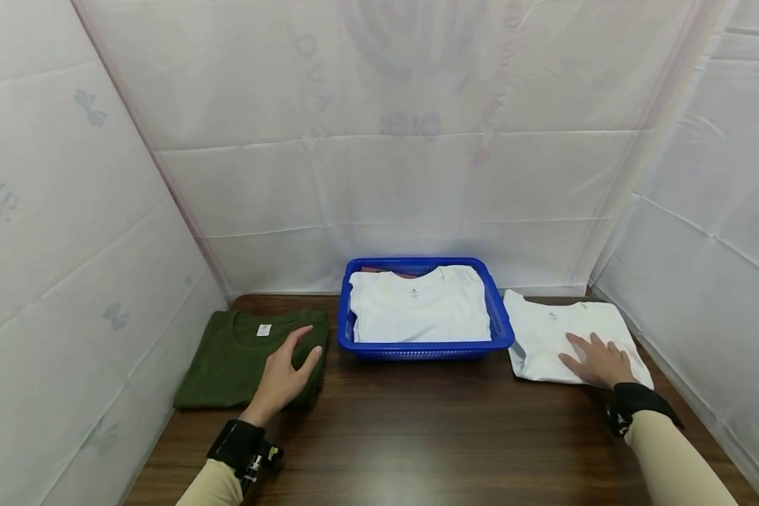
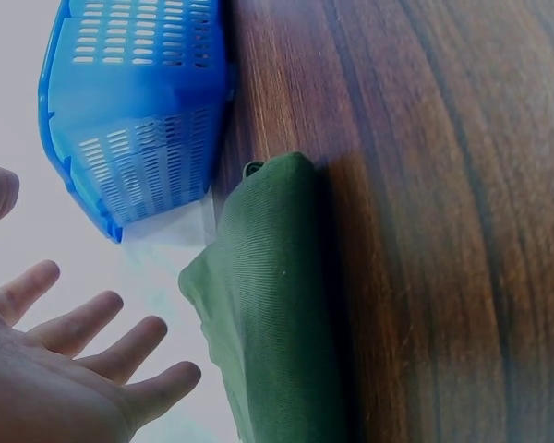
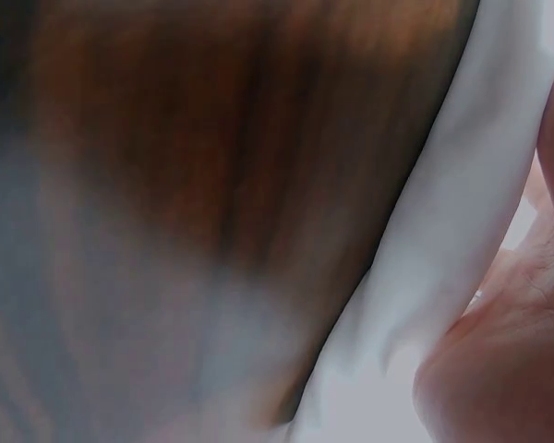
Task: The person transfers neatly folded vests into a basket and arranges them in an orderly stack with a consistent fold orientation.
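Dark wooden table (image 1: 417,436) carries all items. Blue perforated plastic basket (image 1: 498,320), holding a folded white shirt (image 1: 420,308), stands between both hands' fingertips. Folded white cotton T-shirt (image 1: 544,330) lies under the right hand (image 1: 601,362), fingers spread flat. Folded olive-green T-shirt (image 1: 228,358) lies beneath the left hand (image 1: 284,372), fingers straight and apart.

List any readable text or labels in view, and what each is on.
Nothing reads clearly.
Green shirt neck tag: too small.
Basket shirt neck print: too small.
Right white shirt neck print: too small.
Backdrop sheets: faint, mirrored show-through print, illegible.
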Demonstrator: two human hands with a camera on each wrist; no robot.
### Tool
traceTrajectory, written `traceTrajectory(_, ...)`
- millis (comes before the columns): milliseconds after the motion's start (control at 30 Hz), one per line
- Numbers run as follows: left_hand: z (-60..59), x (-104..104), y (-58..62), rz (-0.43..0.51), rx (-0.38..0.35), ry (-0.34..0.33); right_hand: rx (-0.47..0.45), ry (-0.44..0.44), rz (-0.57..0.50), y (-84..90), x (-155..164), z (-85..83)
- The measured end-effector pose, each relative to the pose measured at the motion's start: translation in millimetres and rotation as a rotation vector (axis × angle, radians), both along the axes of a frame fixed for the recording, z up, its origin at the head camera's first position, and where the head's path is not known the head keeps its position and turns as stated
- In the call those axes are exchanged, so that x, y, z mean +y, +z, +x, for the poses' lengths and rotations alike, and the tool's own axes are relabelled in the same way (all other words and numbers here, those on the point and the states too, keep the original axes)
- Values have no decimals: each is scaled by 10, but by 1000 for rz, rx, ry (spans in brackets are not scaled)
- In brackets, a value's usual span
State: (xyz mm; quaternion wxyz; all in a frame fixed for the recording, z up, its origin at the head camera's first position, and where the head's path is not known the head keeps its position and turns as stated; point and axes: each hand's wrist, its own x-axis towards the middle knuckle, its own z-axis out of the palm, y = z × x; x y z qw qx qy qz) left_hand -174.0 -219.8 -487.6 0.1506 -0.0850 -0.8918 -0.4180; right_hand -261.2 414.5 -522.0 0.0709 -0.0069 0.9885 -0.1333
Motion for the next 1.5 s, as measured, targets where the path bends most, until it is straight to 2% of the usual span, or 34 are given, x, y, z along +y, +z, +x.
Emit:
traceTrajectory(333,19,-5,-12,-1,8,-3,34,40,24,9,61,256)
traceTrajectory(700,41,11,0,6,8,-5,102,132,37,-5,148,569)
traceTrajectory(1067,39,13,-2,7,11,-15,138,154,52,59,106,833)
traceTrajectory(1233,36,23,-5,3,17,-25,133,179,69,31,161,960)
traceTrajectory(1500,41,29,14,-2,19,-35,183,228,92,-34,182,1141)
